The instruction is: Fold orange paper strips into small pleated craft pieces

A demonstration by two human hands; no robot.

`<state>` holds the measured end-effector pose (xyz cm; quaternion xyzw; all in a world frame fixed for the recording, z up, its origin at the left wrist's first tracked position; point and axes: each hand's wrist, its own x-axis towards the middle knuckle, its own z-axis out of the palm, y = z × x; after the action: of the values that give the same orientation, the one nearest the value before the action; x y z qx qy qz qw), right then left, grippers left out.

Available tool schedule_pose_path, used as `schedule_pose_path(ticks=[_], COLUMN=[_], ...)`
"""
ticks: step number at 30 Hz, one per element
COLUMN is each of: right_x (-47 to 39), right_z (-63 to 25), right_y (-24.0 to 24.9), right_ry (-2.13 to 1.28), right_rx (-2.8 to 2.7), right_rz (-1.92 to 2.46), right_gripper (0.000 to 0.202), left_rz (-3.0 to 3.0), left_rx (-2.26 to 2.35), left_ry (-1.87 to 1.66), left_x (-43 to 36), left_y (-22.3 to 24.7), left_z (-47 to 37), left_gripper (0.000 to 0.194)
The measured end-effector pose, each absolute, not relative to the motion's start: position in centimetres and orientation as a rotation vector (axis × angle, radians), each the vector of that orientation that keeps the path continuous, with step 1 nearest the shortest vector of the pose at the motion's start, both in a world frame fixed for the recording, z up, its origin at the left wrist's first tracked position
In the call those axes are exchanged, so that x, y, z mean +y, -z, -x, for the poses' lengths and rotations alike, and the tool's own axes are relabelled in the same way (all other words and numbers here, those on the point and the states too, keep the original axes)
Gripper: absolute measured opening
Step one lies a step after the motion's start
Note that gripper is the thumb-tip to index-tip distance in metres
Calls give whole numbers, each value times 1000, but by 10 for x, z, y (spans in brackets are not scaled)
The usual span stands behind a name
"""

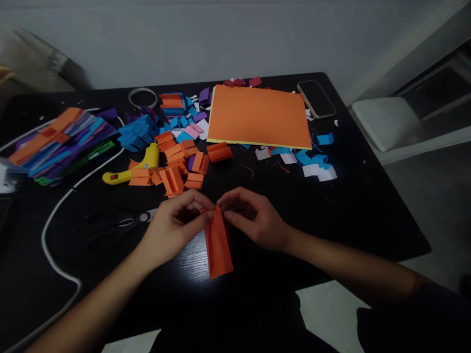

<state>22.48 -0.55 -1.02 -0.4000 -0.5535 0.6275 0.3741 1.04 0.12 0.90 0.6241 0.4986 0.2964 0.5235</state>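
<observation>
A creased orange paper strip [220,245] hangs between my hands above the black table, its long end pointing toward me. My left hand [176,225] pinches the strip's upper left edge between thumb and fingers. On the other side, my right hand [259,218] pinches its top right corner, the fingertips of both hands nearly meeting. Black-handled scissors [136,219] lie beside my left hand, their blades partly hidden under it. Folded orange paper pieces [172,180] are scattered just beyond my left hand.
Behind are a yellow glue gun [149,162], a stack of orange sheets [259,117], blue folded pieces [138,132], a tape roll [143,98] and a phone [315,99]. A multicoloured strip pile [66,144] and white cable [46,240] lie left. White and blue scraps [319,169] lie right.
</observation>
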Motion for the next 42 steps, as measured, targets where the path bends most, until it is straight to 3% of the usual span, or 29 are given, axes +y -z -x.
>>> schedule_pose_path(ticks=[6,20,30,34,42], right_x=[-3,-6,-7,-5,-3], right_z=[-223,-226,-229,-231,-232], right_y=[12,12,12,12,13], right_ry=[-1752,-1540,-1253,-1065,-1003], right_rx=[-1253,-1458,-1790,-1927,-1955], right_rz=[1047,1047,823,709,732], right_gripper=[20,10,39,37,25], left_rz=[-1602,-1594,-1460,-1487,-1514], left_rx=[1217,1177,1206,1198,1197], left_ry=[-721,-647,-659,-639,-645], left_x=[-3,-4,2,3,2], left_y=[-6,-12,-11,-10,-9], left_z=[-11,-14,-12,-10,-10], left_gripper=[6,10,12,11,10])
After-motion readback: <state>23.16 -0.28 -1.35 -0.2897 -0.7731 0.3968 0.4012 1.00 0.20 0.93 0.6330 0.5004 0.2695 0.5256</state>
